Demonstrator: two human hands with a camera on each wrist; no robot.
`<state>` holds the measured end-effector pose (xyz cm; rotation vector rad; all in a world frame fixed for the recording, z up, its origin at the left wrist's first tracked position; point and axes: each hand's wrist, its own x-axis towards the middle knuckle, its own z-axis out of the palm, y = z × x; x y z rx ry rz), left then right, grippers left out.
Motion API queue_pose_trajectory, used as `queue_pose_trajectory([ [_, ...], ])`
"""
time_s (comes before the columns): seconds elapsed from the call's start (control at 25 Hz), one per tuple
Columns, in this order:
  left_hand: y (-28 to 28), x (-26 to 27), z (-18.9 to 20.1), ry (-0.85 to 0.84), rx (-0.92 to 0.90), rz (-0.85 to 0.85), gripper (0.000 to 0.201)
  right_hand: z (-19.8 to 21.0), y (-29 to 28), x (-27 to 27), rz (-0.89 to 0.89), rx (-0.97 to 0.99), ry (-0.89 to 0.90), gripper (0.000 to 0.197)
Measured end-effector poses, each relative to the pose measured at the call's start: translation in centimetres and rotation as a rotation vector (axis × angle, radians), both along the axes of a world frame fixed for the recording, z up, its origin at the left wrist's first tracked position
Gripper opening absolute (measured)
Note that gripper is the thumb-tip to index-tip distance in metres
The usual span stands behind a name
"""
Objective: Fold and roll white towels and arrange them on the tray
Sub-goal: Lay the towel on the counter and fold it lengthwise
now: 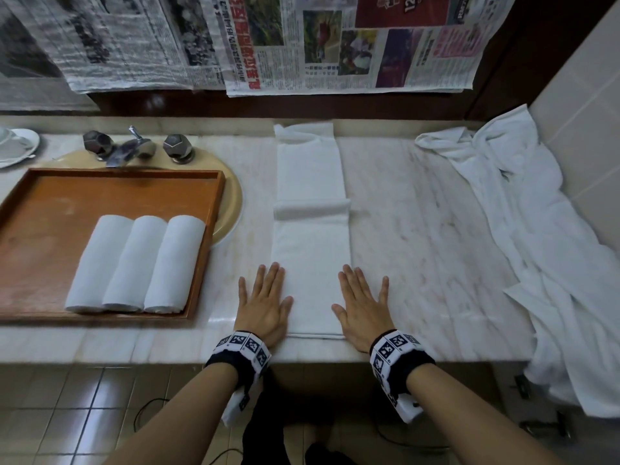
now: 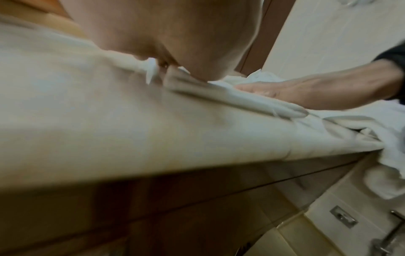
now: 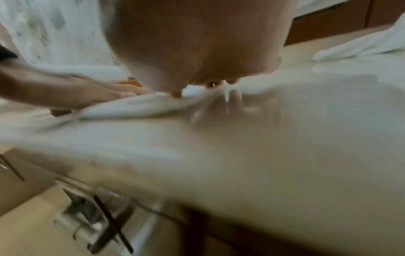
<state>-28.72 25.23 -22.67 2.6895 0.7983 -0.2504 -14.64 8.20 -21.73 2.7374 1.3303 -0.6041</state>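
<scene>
A white towel (image 1: 310, 236), folded into a long narrow strip, lies on the marble counter running away from me, with a raised crease across its middle. My left hand (image 1: 265, 302) lies flat, fingers straight, at the strip's near left edge. My right hand (image 1: 362, 305) lies flat at its near right edge. Three rolled white towels (image 1: 137, 263) lie side by side in the brown wooden tray (image 1: 43, 209) at the left. In the left wrist view the towel's near edge (image 2: 252, 102) shows beside my right hand (image 2: 306, 91). The right wrist view is blurred; the towel (image 3: 136, 107) shows under my left hand (image 3: 72, 93).
A heap of loose white towels (image 1: 536, 229) covers the counter's right end and hangs over its front edge. The tray sits over a sink with a chrome faucet (image 1: 134, 146). A white saucer (image 1: 16, 146) stands at the far left. Newspapers (image 1: 268, 41) hang on the wall behind.
</scene>
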Motion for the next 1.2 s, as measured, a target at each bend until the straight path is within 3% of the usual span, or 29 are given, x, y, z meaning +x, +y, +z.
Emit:
queue_pose_trajectory([
  [0.16,0.1,2.7,3.1,-0.03,0.124,0.146,0.048,2.9,2.2,1.8,0.001,0.184,-0.045,0.036],
  [0.24,-0.4,4.6,2.9,-0.065,-0.017,0.115,0.049,2.8,3.4,2.8,0.004,0.107,0.046,0.048],
  [0.36,-1.1,5.7,1.4,0.032,-0.209,-0.116,0.06,1.6,4.1,3.2,0.033,-0.088,0.126,0.062],
  [0.4,-0.9,5.5,0.6,0.055,-0.208,-0.076,0.06,1.2,3.9,3.2,0.031,-0.092,0.13,0.063],
  [0.52,1.1,5.8,0.8,0.106,-0.232,0.423,0.065,1.1,3.7,3.6,0.004,-0.087,0.144,0.069],
  [0.56,1.3,6.4,1.3,0.094,-0.238,0.447,0.065,1.2,3.9,3.8,-0.003,-0.092,0.149,0.071],
  [0.6,1.2,7.1,1.6,0.028,-0.243,0.358,0.064,1.4,4.1,4.0,-0.004,-0.09,0.147,0.074],
  [0.68,0.7,8.7,1.8,-0.066,-0.283,0.005,0.06,1.7,4.9,4.6,0.0,-0.074,0.123,0.081],
  [0.72,0.9,9.1,1.7,-0.055,-0.33,-0.09,0.059,1.9,5.2,4.8,0.003,-0.067,0.107,0.083],
  [0.76,1.5,9.4,1.3,-0.018,-0.342,-0.074,0.058,2.1,5.5,5.0,0.004,-0.062,0.092,0.086],
  [0.88,4.2,9.6,1.7,0.058,-0.316,0.496,0.061,2.2,6.2,5.5,-0.017,-0.053,0.077,0.095],
  [0.92,4.3,9.6,2.1,0.038,-0.302,0.466,0.061,2.3,6.4,5.5,-0.022,-0.061,0.072,0.097],
  [1.04,3.4,9.8,2.0,-0.046,-0.293,-0.081,0.058,2.1,7.2,5.3,-0.02,-0.108,0.05,0.1],
  [1.08,3.6,9.7,1.6,-0.009,-0.301,-0.13,0.058,2.1,7.4,5.2,-0.024,-0.113,0.041,0.1],
  [1.2,5.3,8.7,0.8,0.125,-0.209,0.09,0.06,1.7,7.6,4.9,-0.016,-0.075,0.049,0.093],
])
